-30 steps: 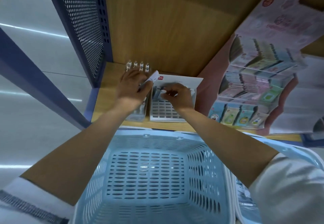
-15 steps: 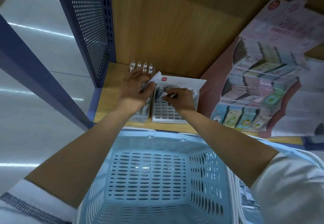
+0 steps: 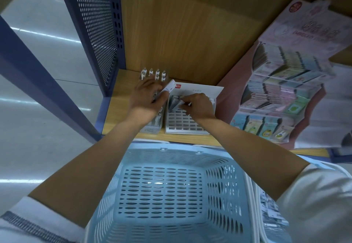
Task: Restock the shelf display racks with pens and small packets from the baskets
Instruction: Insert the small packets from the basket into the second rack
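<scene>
A white pen display rack (image 3: pixel 182 123) with a grid of slots stands on the wooden shelf. Over its back rows, my right hand (image 3: pixel 198 106) pinches a pen (image 3: pixel 176 103) among several grey pens standing there. My left hand (image 3: pixel 147 100) holds a small white pen box (image 3: pixel 168 88) just left of the rack, above a clear rack of pens (image 3: pixel 154 126). A few pen tips (image 3: pixel 154 73) stick up behind that hand. A light blue basket (image 3: pixel 167 195) sits below both arms, and nothing shows inside it.
A pink display stand (image 3: pixel 276 98) full of small colourful packets fills the shelf's right side. A blue perforated side panel (image 3: pixel 95 25) closes the shelf on the left. A second basket (image 3: pixel 270 214) holding packets shows at the lower right. The wooden back wall (image 3: pixel 181 33) rises behind the racks.
Both hands stay over the racks; the right hand's fingers have shifted slightly on the pen at the back rows. The view has drifted a little.
</scene>
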`<move>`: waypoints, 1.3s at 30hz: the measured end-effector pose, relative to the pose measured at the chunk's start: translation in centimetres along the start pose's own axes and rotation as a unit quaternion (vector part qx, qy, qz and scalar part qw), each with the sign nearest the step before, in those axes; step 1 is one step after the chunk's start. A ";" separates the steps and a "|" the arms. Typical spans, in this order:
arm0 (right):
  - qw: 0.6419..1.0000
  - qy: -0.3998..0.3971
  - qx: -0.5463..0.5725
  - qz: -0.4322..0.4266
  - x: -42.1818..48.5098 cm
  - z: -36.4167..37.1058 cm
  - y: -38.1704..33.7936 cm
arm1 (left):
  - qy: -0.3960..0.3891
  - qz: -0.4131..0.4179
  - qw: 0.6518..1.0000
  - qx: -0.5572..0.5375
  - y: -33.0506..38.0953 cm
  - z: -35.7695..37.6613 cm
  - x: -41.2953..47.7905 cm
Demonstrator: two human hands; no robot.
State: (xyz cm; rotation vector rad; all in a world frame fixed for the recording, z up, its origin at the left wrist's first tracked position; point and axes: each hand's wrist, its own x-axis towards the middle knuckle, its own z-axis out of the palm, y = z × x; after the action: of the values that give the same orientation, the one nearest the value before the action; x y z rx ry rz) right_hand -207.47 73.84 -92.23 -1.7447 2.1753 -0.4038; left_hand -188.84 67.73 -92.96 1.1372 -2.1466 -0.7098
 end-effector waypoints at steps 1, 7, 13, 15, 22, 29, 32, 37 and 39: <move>1.000 -0.003 -0.003 0.000 0.0 0.0 0.1 | -0.003 -0.004 1.000 -0.002 0.0 0.0 0.0; 1.000 0.027 0.015 0.006 -0.1 0.5 -0.6 | -0.010 -0.016 1.000 -0.003 0.2 -0.1 -0.1; 0.997 0.033 0.055 -0.032 -0.4 0.8 -0.5 | -0.009 -0.016 1.000 -0.007 0.1 0.0 -0.1; 0.996 0.054 0.035 -0.054 -0.2 0.7 -0.5 | -0.011 -0.014 1.000 -0.004 0.1 0.0 -0.1; 0.993 0.057 0.045 -0.093 -0.1 0.7 0.0 | -0.005 -0.011 1.000 -0.003 0.1 0.0 0.0; 0.996 0.040 0.030 -0.079 0.0 0.5 -0.1 | 0.006 -0.005 1.000 -0.003 0.0 0.1 -0.1; 0.996 0.037 0.021 -0.079 0.0 0.3 -0.1 | 0.008 -0.003 1.000 -0.006 0.0 0.2 0.0; 0.996 0.041 0.007 -0.080 -0.1 0.5 -1.0 | 0.000 -0.011 1.000 -0.010 -0.1 0.2 0.0; 0.996 0.022 -0.006 -0.081 -0.1 0.7 -1.0 | -0.003 -0.010 1.000 -0.009 -0.2 0.2 0.0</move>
State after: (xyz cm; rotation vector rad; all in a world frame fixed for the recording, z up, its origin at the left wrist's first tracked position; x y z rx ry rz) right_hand -206.23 73.66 -92.45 -1.9445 2.0763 -0.4733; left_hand -188.92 67.67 -93.21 1.1503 -2.1323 -0.7422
